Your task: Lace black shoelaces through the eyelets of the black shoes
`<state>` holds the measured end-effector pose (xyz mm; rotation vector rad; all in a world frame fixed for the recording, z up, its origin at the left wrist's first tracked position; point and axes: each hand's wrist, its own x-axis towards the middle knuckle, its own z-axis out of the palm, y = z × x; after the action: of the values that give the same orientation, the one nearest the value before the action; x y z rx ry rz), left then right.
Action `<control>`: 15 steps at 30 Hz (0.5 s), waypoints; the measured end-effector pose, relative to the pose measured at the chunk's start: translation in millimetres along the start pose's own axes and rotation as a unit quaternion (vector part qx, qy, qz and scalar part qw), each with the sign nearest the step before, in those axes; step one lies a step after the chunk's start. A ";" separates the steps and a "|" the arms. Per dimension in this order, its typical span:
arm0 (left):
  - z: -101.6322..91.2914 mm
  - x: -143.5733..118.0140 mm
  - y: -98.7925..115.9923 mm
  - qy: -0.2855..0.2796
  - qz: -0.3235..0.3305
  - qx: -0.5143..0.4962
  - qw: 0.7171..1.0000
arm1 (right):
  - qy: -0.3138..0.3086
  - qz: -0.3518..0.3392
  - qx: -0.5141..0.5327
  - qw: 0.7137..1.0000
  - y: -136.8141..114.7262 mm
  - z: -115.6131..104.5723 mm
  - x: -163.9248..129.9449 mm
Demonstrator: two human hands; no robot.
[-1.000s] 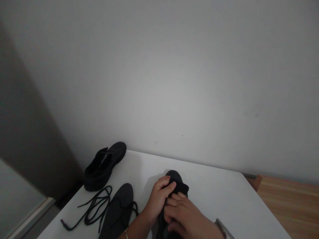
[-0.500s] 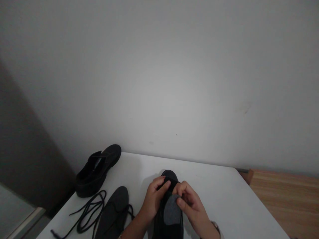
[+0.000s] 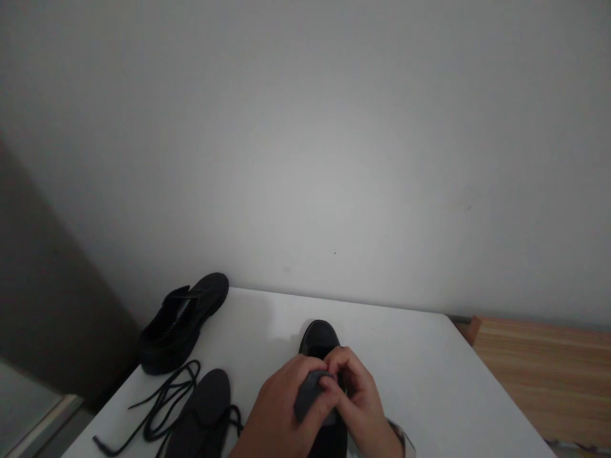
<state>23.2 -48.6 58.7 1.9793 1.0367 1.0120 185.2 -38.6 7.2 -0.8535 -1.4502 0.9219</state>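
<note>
Laces (image 3: 165,404) and a grey insole (image 3: 203,397) already lie out on the desk (image 3: 405,356), while the grey flap (image 3: 305,393), probably the tongue, stands up from the near black shoe (image 3: 319,334), not yet flat. The left hand (image 3: 281,407) curls closed around the flap, and the right hand (image 3: 363,401) pinches its tip. No lace shows on the other shoe (image 3: 179,324), well apart at the desk's far-left edge.

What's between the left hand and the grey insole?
In the head view, a loop of black lace lies between the left hand and the grey insole.

Indoor room, possibly a home: white table (image 3: 405,350), pale wall (image 3: 305,159).
</note>
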 end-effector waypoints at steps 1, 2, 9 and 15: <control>0.3 1.2 -0.2 -0.004 -0.018 0.011 1.000 | 0.000 -0.005 -0.006 1.000 0.2 0.0 -0.1; 0.6 2.5 -0.9 -0.006 -0.027 0.018 0.999 | 0.000 -0.010 -0.011 1.000 0.2 -0.1 -0.1; -10.4 6.1 3.7 0.008 0.009 0.075 0.997 | 0.008 -0.030 -0.024 0.999 -0.7 -0.7 -1.9; -57.0 -7.8 28.1 0.113 0.022 0.114 0.987 | 0.037 -0.031 -0.024 0.999 4.6 2.6 -4.0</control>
<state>-19.1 -56.6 106.2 2.1132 1.2853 1.2107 182.9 -40.4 1.3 -0.8648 -1.4325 0.8040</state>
